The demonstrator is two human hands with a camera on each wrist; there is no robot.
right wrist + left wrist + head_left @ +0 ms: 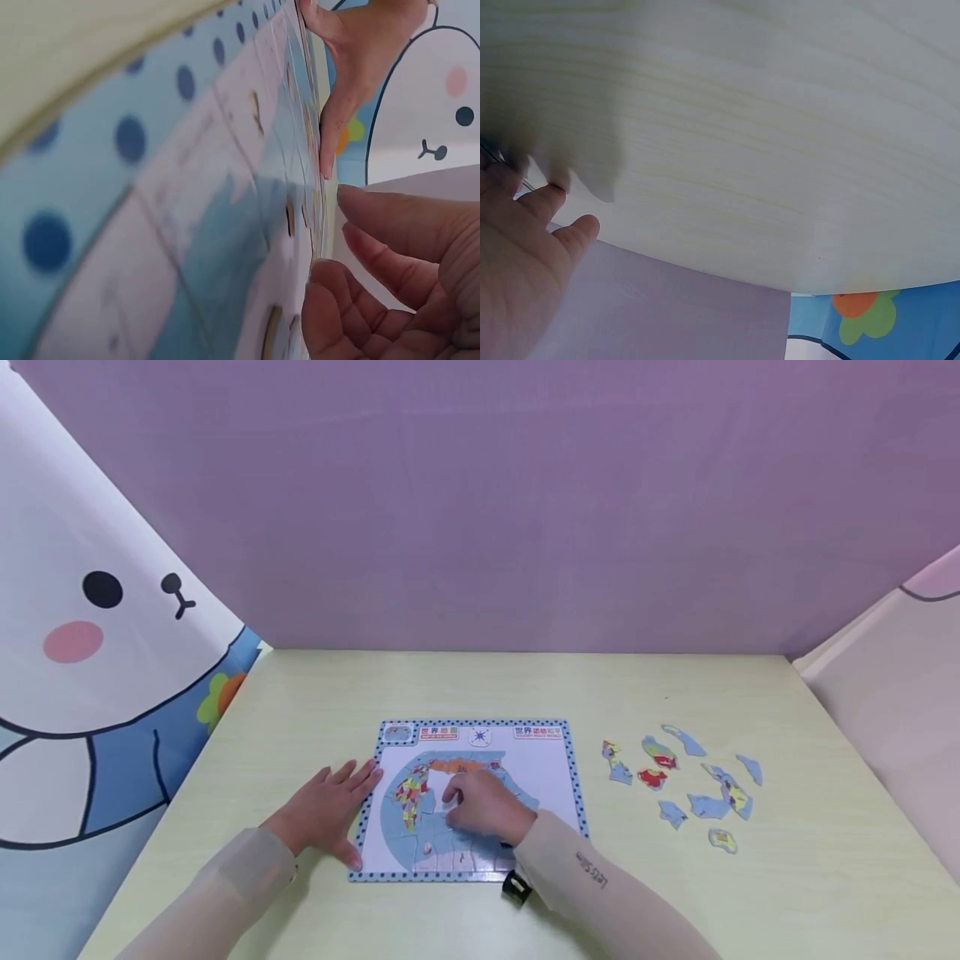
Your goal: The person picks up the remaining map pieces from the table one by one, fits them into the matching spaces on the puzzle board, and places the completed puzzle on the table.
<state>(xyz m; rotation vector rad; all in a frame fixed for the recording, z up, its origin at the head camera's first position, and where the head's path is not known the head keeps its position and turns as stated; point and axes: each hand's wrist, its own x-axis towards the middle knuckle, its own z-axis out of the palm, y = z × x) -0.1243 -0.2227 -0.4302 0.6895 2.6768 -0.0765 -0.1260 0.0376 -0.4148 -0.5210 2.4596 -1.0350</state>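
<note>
A world-map jigsaw board [363, 827] with a blue dotted border lies on the table. Blue and coloured pieces [411, 793] fill the left and lower parts of its map; white backing shows elsewhere. With fingers spread, my left hand [322, 810] rests at the board's left edge, the thumb near the lower corner. Over the middle of the map is my right hand [487, 806], its fingers bent and the thumb apart from them. In the right wrist view, no piece shows between the thumb [397, 217] and fingers. The map under this hand is partly hidden.
Several loose map pieces lie right of the board, among them a red one [652, 778], a long blue one [684, 740] and a small pale one [723, 840]. A small black object [516, 887] sits by my right wrist. A purple backdrop [525, 527] stands behind the table.
</note>
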